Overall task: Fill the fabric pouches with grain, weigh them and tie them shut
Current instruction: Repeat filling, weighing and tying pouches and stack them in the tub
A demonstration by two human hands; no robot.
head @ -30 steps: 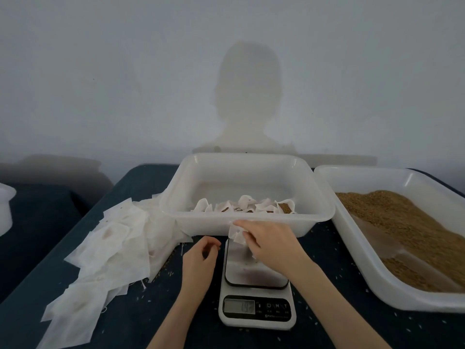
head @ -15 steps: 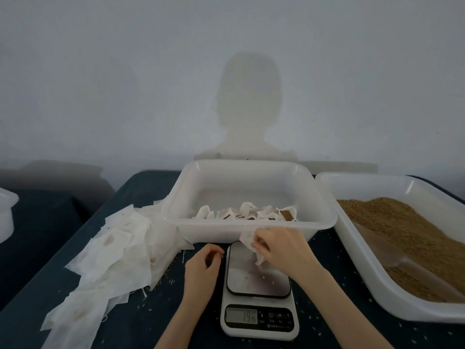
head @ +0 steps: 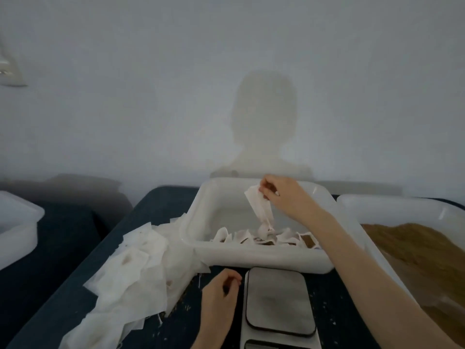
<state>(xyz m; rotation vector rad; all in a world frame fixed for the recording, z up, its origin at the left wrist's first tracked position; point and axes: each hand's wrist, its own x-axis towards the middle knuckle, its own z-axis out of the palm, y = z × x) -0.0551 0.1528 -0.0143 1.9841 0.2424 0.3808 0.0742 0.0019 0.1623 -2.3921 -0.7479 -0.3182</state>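
Observation:
My right hand (head: 284,196) pinches the top of a white fabric pouch (head: 260,210), which hangs over the middle white tub (head: 251,258); its filled bottom touches several pouches (head: 284,238) lying inside. My left hand (head: 221,293) rests loosely curled on the dark table, just left of the scale (head: 279,301), and holds nothing I can see. The scale's plate is bare. A pile of flat pouches (head: 130,270) lies left of the tub. Brown grain (head: 422,253) fills the tub on the right.
The grain tub's white rim (head: 392,205) runs along the right. Another white tub (head: 17,227) stands at the far left on a separate dark surface. Loose grains dot the dark table (head: 156,205). A pale wall rises right behind the tubs.
My right hand has lifted the pouch off the scale and carried it up and back over the middle tub. The left hand has stayed beside the scale.

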